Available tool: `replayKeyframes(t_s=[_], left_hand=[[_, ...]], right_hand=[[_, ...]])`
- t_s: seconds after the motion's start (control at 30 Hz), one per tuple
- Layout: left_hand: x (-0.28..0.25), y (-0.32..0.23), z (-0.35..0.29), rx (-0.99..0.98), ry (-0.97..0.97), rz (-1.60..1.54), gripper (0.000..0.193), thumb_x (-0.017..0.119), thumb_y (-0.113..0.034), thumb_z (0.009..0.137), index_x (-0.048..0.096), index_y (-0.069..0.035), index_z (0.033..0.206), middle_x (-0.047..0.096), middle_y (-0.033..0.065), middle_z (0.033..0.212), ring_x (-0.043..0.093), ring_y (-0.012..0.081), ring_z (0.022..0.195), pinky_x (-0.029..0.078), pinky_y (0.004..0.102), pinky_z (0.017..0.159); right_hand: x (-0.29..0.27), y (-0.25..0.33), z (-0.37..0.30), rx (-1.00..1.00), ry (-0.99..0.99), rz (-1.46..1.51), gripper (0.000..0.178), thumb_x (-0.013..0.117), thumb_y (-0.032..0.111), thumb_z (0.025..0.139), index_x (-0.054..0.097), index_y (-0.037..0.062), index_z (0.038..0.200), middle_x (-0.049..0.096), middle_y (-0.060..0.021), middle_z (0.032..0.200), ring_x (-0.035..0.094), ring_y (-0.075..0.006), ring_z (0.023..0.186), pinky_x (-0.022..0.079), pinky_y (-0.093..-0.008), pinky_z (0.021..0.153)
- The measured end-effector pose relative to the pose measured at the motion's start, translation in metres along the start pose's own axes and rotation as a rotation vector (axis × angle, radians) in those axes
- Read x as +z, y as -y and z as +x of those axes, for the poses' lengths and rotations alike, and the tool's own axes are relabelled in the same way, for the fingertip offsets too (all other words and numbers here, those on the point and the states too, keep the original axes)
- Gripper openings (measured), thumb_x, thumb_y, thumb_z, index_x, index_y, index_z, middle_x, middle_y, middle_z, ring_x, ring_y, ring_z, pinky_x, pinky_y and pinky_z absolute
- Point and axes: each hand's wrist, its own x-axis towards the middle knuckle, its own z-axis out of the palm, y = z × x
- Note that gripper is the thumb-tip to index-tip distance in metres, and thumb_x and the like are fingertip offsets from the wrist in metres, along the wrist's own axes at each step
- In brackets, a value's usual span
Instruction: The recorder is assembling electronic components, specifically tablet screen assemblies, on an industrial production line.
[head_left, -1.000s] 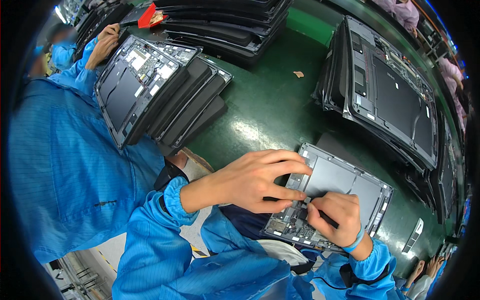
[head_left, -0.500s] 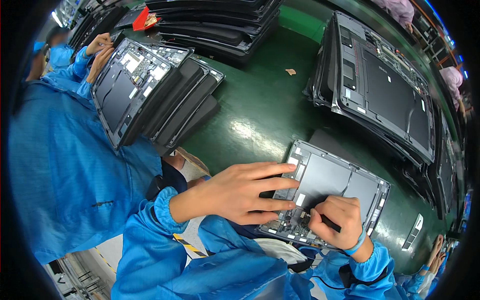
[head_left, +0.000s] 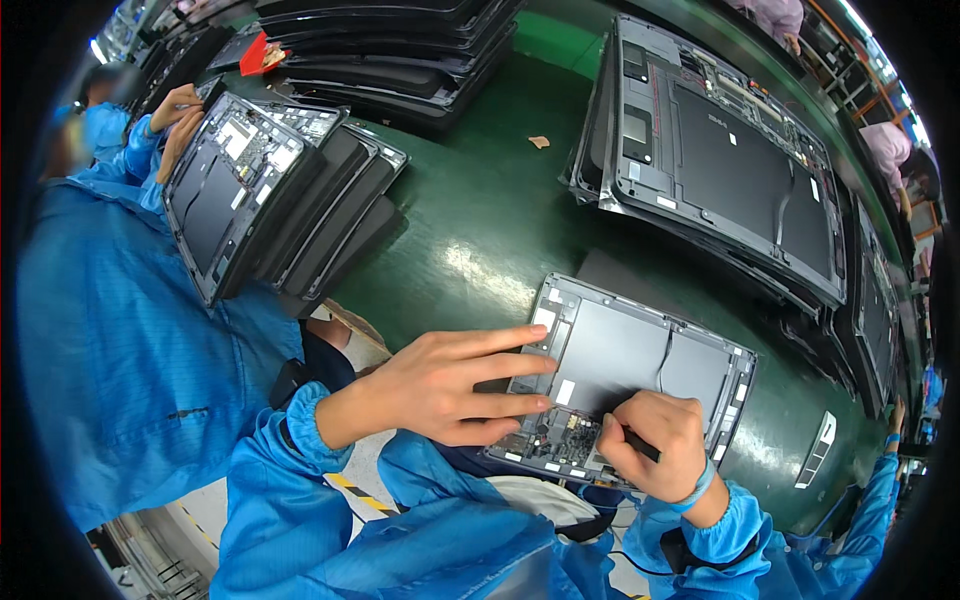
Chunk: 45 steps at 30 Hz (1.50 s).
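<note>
An opened laptop base (head_left: 625,345) lies on the green table in front of me, its flat grey battery area and small green circuit board (head_left: 560,440) uncovered. My left hand (head_left: 440,390) is open, fingers spread, with the fingertips resting along the left edge of the base. Over the circuit board, near the front edge, my right hand (head_left: 660,440) is curled closed. Something dark shows between its thumb and fingers, but its kind is hidden. A blue band circles the right wrist.
Stacked laptop bases (head_left: 720,160) stand at the right, and another stack (head_left: 240,190) at the left beside a co-worker in blue (head_left: 150,350). Dark panels (head_left: 390,70) are piled at the back. A pale slotted strip (head_left: 816,450) and a tan scrap (head_left: 539,142) lie on the table.
The whole view has shifted, so the table and stacks sit further left. Both my hands keep nearly the same places on the laptop base. At the lower right a co-worker's arm has stretched out.
</note>
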Motion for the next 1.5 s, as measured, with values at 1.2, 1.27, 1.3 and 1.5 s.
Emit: replayKeyframes(t_s=[1.2,1.27,1.3,1.5], left_hand=[[0.035,0.002,0.111,-0.480,0.313,0.256,0.063,0.072,-0.054,0.079,0.060,-0.001,0.110,0.059,0.0183,0.111,0.058,0.0307,0.107,0.044,0.0428,0.087],[0.012,-0.021,0.121,-0.546,0.499,0.123,0.063,0.071,-0.054,0.081,0.059,0.000,0.111,0.059,0.0188,0.108,0.059,0.0327,0.105,0.046,0.0445,0.086],[0.002,-0.030,0.119,-0.624,0.686,-0.021,0.063,0.069,-0.054,0.083,0.059,0.001,0.111,0.059,0.0194,0.105,0.060,0.0347,0.102,0.047,0.0462,0.084],[0.000,-0.044,0.023,-0.564,0.166,-0.284,0.060,0.066,-0.048,0.090,0.054,0.002,0.120,0.060,0.0206,0.104,0.060,0.0349,0.097,0.049,0.0434,0.087]], right_hand=[[0.061,0.011,-0.092,-0.306,-0.700,-0.144,0.011,0.061,0.007,0.085,0.063,-0.0009,0.078,0.063,-0.0141,0.069,0.059,-0.0293,0.056,0.049,-0.0395,0.054],[0.058,0.011,-0.093,-0.306,-0.658,-0.165,0.010,0.060,0.006,0.084,0.063,-0.0002,0.076,0.060,-0.0144,0.067,0.058,-0.0294,0.055,0.048,-0.0385,0.053],[0.057,0.014,-0.091,-0.336,-0.671,-0.203,0.010,0.060,0.006,0.084,0.063,-0.0003,0.076,0.060,-0.0143,0.066,0.058,-0.0296,0.055,0.048,-0.0383,0.053],[0.043,0.024,-0.079,-0.452,-0.634,-0.113,0.014,0.058,0.006,0.088,0.060,-0.0017,0.077,0.059,-0.0152,0.068,0.058,-0.0294,0.057,0.048,-0.0386,0.054]])
